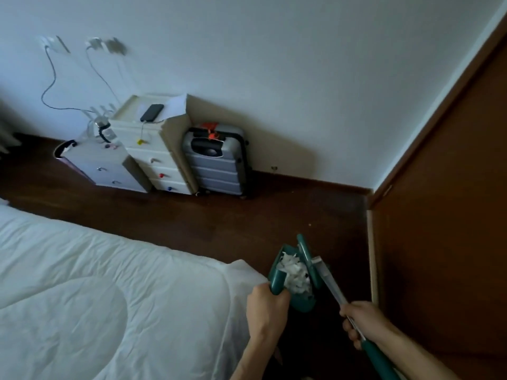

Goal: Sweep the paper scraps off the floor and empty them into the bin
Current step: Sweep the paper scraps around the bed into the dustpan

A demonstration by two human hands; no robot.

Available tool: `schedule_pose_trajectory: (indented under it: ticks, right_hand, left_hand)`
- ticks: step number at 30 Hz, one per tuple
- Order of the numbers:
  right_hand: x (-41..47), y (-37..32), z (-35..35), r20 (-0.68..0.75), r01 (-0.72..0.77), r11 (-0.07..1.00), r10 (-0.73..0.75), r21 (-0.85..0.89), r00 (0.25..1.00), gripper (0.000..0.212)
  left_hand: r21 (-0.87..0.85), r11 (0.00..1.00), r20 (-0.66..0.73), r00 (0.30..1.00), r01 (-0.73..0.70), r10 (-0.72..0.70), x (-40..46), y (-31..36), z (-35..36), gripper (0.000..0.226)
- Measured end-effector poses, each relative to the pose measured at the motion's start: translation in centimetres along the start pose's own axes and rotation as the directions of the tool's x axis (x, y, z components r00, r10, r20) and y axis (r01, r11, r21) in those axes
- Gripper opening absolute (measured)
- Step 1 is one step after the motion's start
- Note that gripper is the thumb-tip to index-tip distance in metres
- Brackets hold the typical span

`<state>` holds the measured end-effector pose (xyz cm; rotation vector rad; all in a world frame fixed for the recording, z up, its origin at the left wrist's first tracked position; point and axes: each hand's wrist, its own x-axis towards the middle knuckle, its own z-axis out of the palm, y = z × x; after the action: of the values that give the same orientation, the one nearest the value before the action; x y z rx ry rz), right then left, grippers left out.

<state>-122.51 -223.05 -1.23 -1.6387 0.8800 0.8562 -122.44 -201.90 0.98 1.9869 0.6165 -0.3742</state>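
Observation:
A teal dustpan (pixel 277 278) is held above the dark wooden floor, near the corner of the bed. White paper scraps (pixel 295 272) are heaped inside it. My left hand (pixel 267 311) is closed around the dustpan's handle. My right hand (pixel 362 323) grips the metal pole of a teal broom (pixel 333 289), whose head (pixel 304 248) rests against the dustpan's far side. A tiny pale speck (pixel 310 224) lies on the floor beyond. No bin is in view.
A bed with a white quilt (pixel 96 283) fills the lower left. Two white drawer units (pixel 153 152) and a grey suitcase (pixel 216 165) stand against the far wall. A brown door (pixel 444 215) closes the right side. Dark floor (pixel 192 218) runs between them.

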Motion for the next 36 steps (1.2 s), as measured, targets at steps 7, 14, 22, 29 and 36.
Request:
schedule_pose_trajectory:
  ticks: [7, 14, 22, 29, 36]
  right_hand:
    - [6.4, -13.2, 0.3, 0.042, 0.078, 0.981, -0.072, -0.18, 0.997, 0.012]
    - [10.0, -22.9, 2.4, 0.158, 0.093, 0.953, -0.049, -0.287, 0.986, 0.016]
    - [16.7, -35.5, 4.6, 0.31, 0.188, 0.847, -0.029, -0.497, 0.95, 0.018]
    - [20.3, -45.3, 6.8, 0.443, 0.304, 0.716, 0.007, -0.628, 0.897, 0.013]
    - [21.8, -51.4, 12.4, 0.521, 0.378, 0.646, 0.037, -0.664, 0.853, 0.012]
  left_hand:
    - [-0.146, 0.987, -0.15, 0.985, 0.07, -0.092, 8.5, 6.9, -1.6, 0.018]
    - [-0.166, 0.969, -0.206, 0.955, 0.183, -0.216, 15.4, 9.9, -3.3, 0.022]
    - [-0.259, 0.896, -0.288, 0.857, 0.36, -0.428, 24.7, 13.2, -3.9, 0.026]
    - [-0.45, 0.808, -0.413, 0.714, 0.38, -0.565, 30.4, 17.7, -5.6, 0.02]
    - [-0.587, 0.727, -0.478, 0.572, 0.356, -0.666, 34.4, 19.1, -9.6, 0.02]
